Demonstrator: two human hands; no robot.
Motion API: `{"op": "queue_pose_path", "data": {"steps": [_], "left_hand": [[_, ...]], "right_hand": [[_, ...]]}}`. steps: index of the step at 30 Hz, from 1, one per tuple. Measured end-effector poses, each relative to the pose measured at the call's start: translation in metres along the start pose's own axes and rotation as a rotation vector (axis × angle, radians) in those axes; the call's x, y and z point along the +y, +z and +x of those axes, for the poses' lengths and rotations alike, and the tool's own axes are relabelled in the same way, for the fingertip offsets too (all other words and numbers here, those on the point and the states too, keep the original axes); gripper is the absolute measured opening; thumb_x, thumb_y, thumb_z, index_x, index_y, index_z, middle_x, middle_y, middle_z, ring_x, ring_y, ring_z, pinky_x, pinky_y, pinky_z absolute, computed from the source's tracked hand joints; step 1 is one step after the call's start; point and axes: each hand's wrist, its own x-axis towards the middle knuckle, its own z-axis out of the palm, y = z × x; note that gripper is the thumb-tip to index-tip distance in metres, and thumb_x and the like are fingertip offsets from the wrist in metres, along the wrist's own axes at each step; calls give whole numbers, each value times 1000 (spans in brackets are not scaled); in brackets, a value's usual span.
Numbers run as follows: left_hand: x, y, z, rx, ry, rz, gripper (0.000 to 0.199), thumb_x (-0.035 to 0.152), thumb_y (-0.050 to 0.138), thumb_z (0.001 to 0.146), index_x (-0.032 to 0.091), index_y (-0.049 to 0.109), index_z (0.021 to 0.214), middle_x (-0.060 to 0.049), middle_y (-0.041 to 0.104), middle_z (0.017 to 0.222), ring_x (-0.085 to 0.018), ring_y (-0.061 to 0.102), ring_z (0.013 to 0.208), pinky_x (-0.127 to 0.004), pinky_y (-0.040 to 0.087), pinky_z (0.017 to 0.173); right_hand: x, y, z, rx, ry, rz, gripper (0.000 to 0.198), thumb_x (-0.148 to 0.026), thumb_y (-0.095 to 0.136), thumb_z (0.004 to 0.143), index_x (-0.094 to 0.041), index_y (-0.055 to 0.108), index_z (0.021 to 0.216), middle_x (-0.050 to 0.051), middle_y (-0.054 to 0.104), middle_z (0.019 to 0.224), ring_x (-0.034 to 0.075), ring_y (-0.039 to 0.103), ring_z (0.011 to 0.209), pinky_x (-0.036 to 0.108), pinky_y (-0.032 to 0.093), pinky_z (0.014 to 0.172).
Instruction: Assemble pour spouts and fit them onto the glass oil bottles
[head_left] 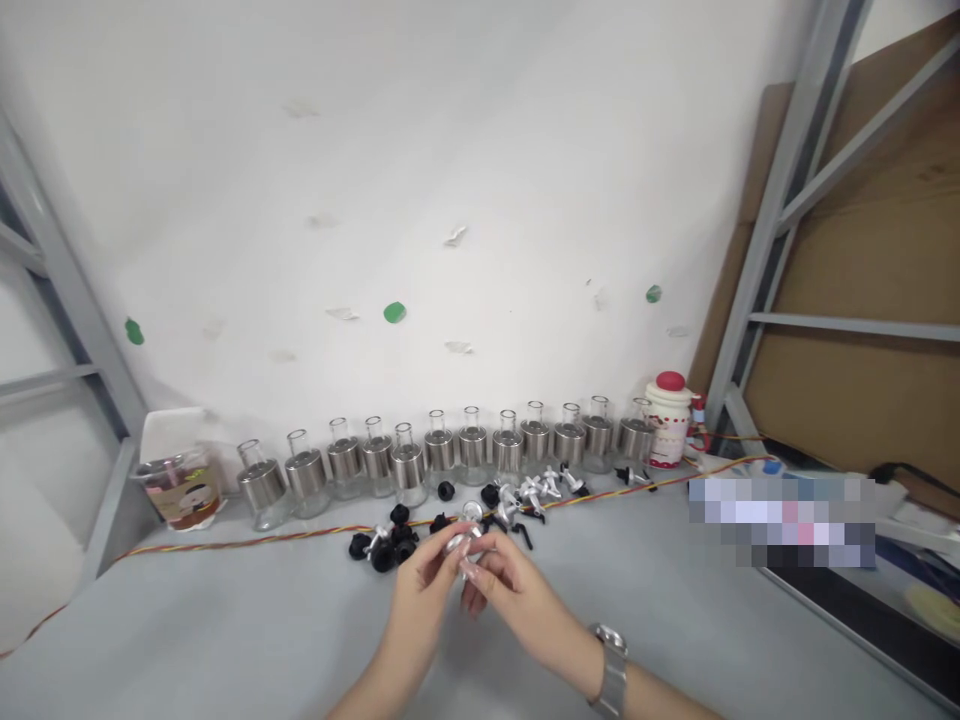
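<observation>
Over the flat grey bench (225, 630), we have the fingers of our left hand (421, 578) and right hand (516, 582) closed together on a small, shiny silver metal piece (454, 543). They cover much of it, so we cannot tell its full shape. Being smooth, it could slip if our pinch loosens, and might roll among the loose, round black caps (382, 556) near it. Reaching too far forward could snag the thin red-and-yellow wire (285, 537) or topple the clear glass bottles with silver bands (409, 465).
</observation>
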Motion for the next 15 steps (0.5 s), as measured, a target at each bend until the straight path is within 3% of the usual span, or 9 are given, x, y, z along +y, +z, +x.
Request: {"op": "queue_pose_path", "data": {"steps": [4,7,10,12,15], "left_hand": [[-5,-1,3,25,8,0,26,38,61,69,16,63,84,-6,63,85,-18,58,73,-26,47,59],[-9,-3,7,76,-94,-74,29,42,63,66,15,57,77,-3,60,72,-15,57,61,-21,41,43],[-15,-4,11,49,-261,-161,34,48,62,63,17,50,68,0,58,61,-12,54,47,-17,29,33],[-19,-4,12,8,-363,-178,37,52,59,62,17,47,65,3,53,50,-9,48,36,-16,21,30],[-21,-1,12,-10,-439,-178,42,59,54,64,18,49,69,7,46,44,-6,40,29,-15,15,29]], "right_hand": [[-2,-22,9,104,30,-193,35,-51,41,80,-18,48,86,1,55,63,15,54,55,30,44,55],[-6,-53,14,297,41,-743,28,-42,44,81,-17,54,86,8,58,82,21,56,74,34,42,70],[-2,-75,16,404,207,-1186,29,-33,57,73,-12,55,93,18,52,99,32,51,94,40,37,77],[5,-82,17,361,298,-1233,27,-25,59,72,-10,54,93,19,52,100,32,52,93,38,38,75],[16,-83,19,296,290,-1170,16,-14,52,74,-11,53,89,16,56,95,24,55,86,31,39,73]]}}
